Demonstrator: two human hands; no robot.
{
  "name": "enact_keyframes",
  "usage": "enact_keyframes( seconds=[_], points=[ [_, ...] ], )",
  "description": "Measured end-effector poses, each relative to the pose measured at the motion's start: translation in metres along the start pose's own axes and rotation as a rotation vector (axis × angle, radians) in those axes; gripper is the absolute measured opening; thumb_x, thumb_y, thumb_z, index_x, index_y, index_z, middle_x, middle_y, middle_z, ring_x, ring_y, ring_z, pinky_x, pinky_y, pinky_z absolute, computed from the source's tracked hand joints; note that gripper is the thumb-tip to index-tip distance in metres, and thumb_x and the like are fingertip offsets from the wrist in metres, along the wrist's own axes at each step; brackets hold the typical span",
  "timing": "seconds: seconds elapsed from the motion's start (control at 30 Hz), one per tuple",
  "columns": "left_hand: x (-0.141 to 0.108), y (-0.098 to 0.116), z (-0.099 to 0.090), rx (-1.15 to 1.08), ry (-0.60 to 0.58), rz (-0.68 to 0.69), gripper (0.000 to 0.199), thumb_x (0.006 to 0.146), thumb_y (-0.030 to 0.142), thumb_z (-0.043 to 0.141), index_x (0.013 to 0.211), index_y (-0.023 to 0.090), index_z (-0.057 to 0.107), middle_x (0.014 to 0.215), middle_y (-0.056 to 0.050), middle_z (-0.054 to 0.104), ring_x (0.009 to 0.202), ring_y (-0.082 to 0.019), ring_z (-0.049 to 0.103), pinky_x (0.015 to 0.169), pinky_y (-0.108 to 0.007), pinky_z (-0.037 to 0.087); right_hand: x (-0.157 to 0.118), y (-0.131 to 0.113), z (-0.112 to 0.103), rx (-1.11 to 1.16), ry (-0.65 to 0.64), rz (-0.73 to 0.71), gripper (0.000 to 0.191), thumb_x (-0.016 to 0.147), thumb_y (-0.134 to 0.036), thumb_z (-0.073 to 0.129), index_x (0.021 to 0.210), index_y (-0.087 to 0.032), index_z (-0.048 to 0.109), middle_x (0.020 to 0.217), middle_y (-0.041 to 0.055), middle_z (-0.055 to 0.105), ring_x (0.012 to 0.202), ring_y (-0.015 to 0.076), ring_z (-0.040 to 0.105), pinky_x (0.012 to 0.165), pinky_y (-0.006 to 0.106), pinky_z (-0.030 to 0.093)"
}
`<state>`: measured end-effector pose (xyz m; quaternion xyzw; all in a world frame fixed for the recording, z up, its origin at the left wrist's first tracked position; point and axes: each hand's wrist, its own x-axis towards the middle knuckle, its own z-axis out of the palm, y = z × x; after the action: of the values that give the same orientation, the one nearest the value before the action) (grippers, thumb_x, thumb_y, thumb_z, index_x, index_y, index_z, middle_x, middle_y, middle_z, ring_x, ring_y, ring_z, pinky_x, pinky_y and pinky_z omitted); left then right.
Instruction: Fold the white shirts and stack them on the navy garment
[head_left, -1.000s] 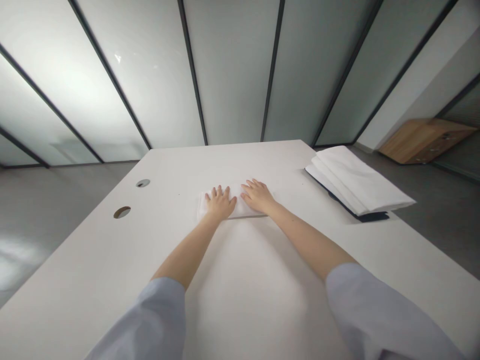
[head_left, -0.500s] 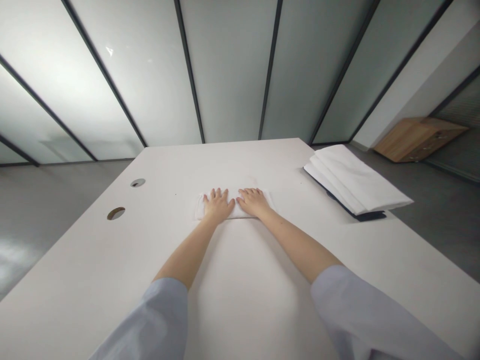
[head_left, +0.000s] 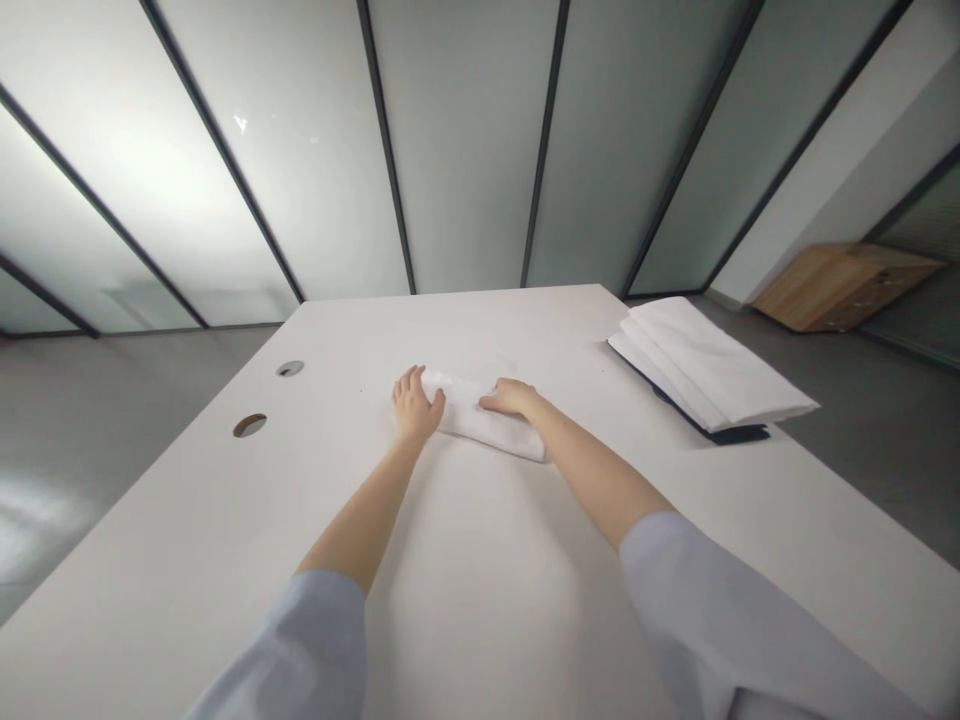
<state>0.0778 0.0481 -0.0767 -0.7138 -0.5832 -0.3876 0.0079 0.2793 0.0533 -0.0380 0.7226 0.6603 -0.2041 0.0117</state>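
Observation:
A white folded cloth (head_left: 484,424) lies at a slant in the middle of the white table (head_left: 465,560), its right end nearer to me. At its left end is my left hand (head_left: 417,404), fingers stretched and thumb apart, touching or just beside the edge. My right hand (head_left: 513,397) is closed over the cloth's far side right of the middle, thumb on top; its other fingers are partly hidden.
On the right of the table a stack of larger white folded cloths (head_left: 712,365) rests on a dark flat item (head_left: 739,436). Two round holes, one open (head_left: 250,425) and one with a grey cover (head_left: 290,368), are at the left. Frosted glass panels (head_left: 465,150) stand behind.
My hands have gone from lying flat on the cloth to its left end and far side. The cloth has turned, its right end now closer to me. My right fingers have curled in.

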Motion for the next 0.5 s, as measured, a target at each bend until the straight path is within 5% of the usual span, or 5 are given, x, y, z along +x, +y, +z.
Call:
enact_keyframes(
  seconds=[0.2, 0.5],
  points=[
    [-0.007, -0.032, -0.014, -0.113, 0.175, -0.179, 0.047, 0.078, 0.025, 0.053, 0.124, 0.015, 0.049, 0.128, -0.016, 0.056, 0.123, -0.029, 0.049, 0.107, -0.045, 0.034, 0.0, 0.003, -0.014, 0.087, -0.141, -0.079, 0.046, 0.079, -0.043, 0.064, 0.116, -0.016, 0.066, 0.121, 0.0112, 0.067, 0.099, 0.0247, 0.066, 0.079, 0.03, 0.049],
    [0.003, -0.047, -0.014, -0.1, 0.093, -0.374, 0.04, 0.082, 0.025, 0.05, 0.121, 0.018, 0.048, 0.123, -0.013, 0.057, 0.12, -0.026, 0.052, 0.105, -0.042, 0.037, -0.011, 0.03, -0.029, 0.155, -0.149, -0.073, 0.035, 0.078, -0.032, 0.068, 0.11, -0.018, 0.068, 0.116, 0.0081, 0.069, 0.097, 0.0235, 0.067, 0.081, 0.029, 0.05]
  ],
)
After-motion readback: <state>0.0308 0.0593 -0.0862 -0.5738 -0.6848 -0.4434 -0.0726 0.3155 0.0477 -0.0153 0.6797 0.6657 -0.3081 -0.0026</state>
